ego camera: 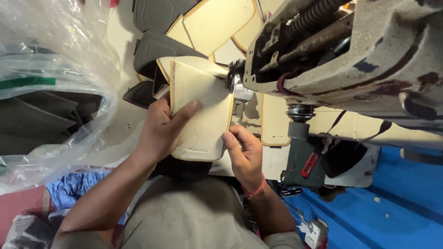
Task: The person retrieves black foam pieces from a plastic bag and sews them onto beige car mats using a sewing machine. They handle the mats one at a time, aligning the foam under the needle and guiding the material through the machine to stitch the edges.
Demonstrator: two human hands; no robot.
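A cream, padded fabric panel with an orange-brown edge point(203, 108) lies under the needle area of a worn industrial sewing machine point(350, 50). My left hand point(161, 129) grips the panel's left side, thumb on top. My right hand point(244, 154) pinches the panel's lower right corner and edge. A red thread band is on the right wrist. The presser foot point(236, 87) sits at the panel's upper right edge.
Several cream panels point(221, 23) and dark grey padded pieces point(157, 50) are stacked behind the machine. A large clear plastic bag point(50, 92) with dark material fills the left. A red-handled tool point(310, 164) lies under the machine; the blue floor point(397, 203) is at right.
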